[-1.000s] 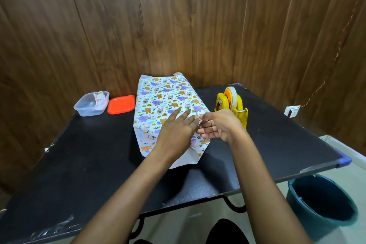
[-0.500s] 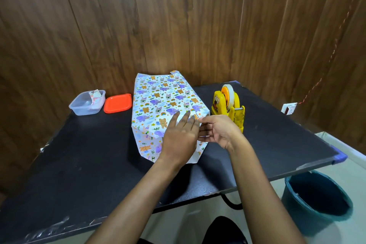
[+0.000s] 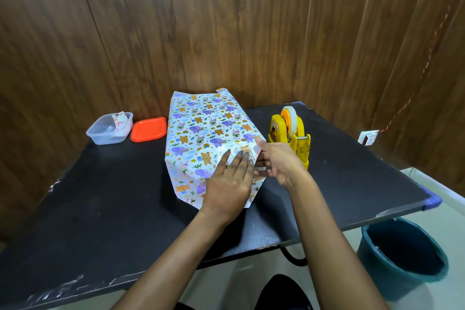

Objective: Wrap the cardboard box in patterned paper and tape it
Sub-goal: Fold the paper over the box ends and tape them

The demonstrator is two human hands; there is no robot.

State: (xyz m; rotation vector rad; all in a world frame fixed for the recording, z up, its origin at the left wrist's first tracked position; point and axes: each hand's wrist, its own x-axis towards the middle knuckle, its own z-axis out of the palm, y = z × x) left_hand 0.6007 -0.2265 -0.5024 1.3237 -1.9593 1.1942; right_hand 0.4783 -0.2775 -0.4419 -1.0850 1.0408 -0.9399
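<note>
Paper [image 3: 201, 133] lies on the table [image 3: 100, 209], middle, wrapped over the box, which is fully hidden. Left hand [image 3: 226, 184] is flat, fingers straight, pressing the overlap down. Right hand [image 3: 279, 166] pinches the paper's right edge, thumb on top, fingers curled under, probably at the seam. Step: closing the seam. Pull the edge taut and straight, pin it with the left palm, then free the right for the dispenser [image 3: 289, 133] just beside.
</note>
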